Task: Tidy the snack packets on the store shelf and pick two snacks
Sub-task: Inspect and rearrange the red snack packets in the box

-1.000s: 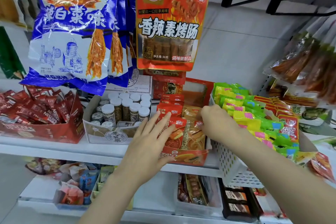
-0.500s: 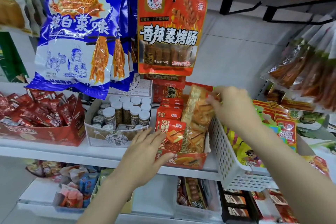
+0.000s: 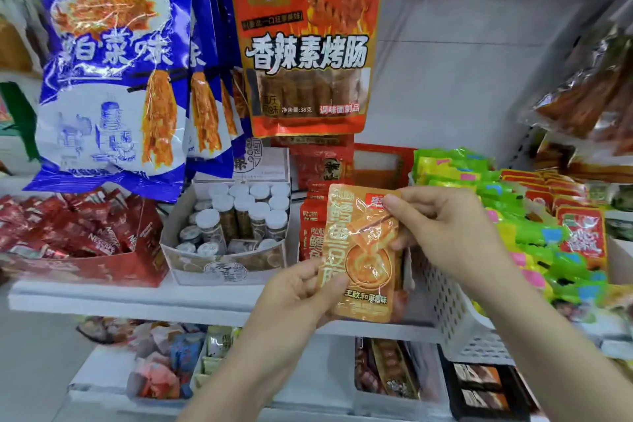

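Holding an orange snack packet (image 3: 359, 253) upright in front of the shelf (image 3: 130, 301), I have both hands on it: my left hand (image 3: 301, 298) pinches its lower left edge between thumb and curled fingers, and my right hand (image 3: 442, 226) pinches its upper right corner, fingers bent round the back. The packet hangs in the air before the red display box (image 3: 310, 226), hiding most of the red packets standing in it. Just to the right, a white slotted basket (image 3: 455, 315) holds rows of green and yellow packets (image 3: 479, 188), with red ones behind. Left of the red box, a cardboard carton (image 3: 226, 265) carries small jars with white lids (image 3: 246, 205), and further left a red tray (image 3: 82, 267) is heaped with red coffee sachets (image 3: 61, 226). Above, blue bags (image 3: 113, 72) and an orange bag (image 3: 308, 48) hang from hooks, the blue ones drooping over the carton's back. On the lower shelf I see mixed packets in clear bins (image 3: 164, 373), partly blocked by my forearms.
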Available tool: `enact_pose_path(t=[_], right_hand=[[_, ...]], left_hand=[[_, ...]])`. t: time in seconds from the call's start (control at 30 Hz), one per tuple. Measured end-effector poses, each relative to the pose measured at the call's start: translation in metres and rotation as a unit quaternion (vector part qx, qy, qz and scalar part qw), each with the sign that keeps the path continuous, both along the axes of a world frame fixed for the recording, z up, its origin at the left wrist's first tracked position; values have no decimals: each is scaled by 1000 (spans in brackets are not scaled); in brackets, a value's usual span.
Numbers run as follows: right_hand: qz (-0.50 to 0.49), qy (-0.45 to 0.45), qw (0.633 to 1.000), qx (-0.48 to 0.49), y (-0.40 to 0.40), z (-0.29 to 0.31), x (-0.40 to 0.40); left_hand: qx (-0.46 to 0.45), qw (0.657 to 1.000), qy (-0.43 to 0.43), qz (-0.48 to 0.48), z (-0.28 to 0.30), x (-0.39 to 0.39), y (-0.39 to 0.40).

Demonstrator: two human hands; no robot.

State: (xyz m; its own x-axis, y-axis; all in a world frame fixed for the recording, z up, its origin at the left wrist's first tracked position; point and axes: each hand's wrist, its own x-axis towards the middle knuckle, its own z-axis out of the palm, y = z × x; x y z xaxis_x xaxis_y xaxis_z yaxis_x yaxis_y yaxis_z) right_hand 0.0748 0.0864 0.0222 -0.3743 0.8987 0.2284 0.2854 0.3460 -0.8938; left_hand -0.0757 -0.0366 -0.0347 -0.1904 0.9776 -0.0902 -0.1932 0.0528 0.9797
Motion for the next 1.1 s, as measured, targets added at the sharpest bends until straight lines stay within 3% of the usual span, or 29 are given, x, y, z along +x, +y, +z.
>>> enact_pose_path(t=[0.2, 0.27, 0.37, 0.47, 0.57, 0.7, 0.77, 0.87, 1.1], right_hand=[[6, 22, 1000, -17, 6, 5, -8], [35, 58, 996, -54, 5, 4, -11], [96, 100, 983, -121, 4, 3, -15], [160, 144, 961, -173, 0, 0, -20], [189, 189, 937, -226, -1, -2, -22], [190, 216, 913, -290, 2, 3, -16], [158, 182, 945, -220, 2, 4, -13], [73, 136, 983, -99, 2, 0, -11], [26, 112, 987, -108, 4, -2, -7]], left_hand=[[-3, 999, -47, -20, 7, -2, 0], [-19, 986, -162, -21, 7, -2, 1], [-50, 926, -367, -77, 8, -3, 4], [-71, 892, -439, -85, 3, -2, 9], [-58, 913, -399, -56, -1, -3, 16], [-20, 975, -210, 67, 1, -3, 23], [-9, 978, -168, 121, 2, -2, 22], [-8, 982, -143, 124, 5, 0, 19], [7, 989, -127, 72, 3, -4, 16]])
